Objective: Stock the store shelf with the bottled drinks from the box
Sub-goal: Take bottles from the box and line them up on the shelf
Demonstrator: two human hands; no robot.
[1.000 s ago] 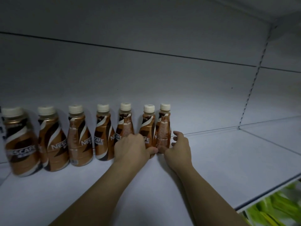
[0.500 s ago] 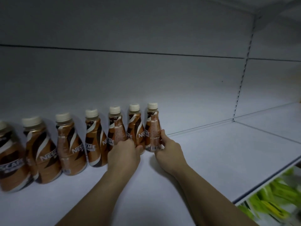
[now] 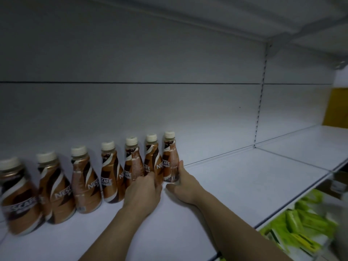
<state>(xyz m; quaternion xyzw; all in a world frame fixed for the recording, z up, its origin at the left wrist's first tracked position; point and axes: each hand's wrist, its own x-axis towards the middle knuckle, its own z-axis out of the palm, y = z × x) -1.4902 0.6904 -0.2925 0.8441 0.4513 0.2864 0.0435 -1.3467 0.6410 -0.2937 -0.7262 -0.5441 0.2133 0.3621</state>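
Note:
Several brown coffee bottles with cream caps stand in a row along the back of a white shelf (image 3: pixel 235 185). My right hand (image 3: pixel 185 182) grips the base of the rightmost bottle (image 3: pixel 170 159), thumb against its right side. My left hand (image 3: pixel 144 191) holds the lower part of the second bottle from the right (image 3: pixel 153 159), with fingers curled in front of it and the one to its left (image 3: pixel 133 162). The other bottles (image 3: pixel 84 178) stretch away to the left. No box shows in this view.
To the right of the row the shelf is bare up to a slotted upright (image 3: pixel 260 102). A shelf above overhangs. Green packets (image 3: pixel 301 223) lie on the lower shelf at the bottom right. A yellow panel (image 3: pixel 337 106) sits at the far right.
The view has swung right, so the row now sits further left. My right hand has closed round the rightmost bottle's base; my left hand stays on the neighbouring bottles.

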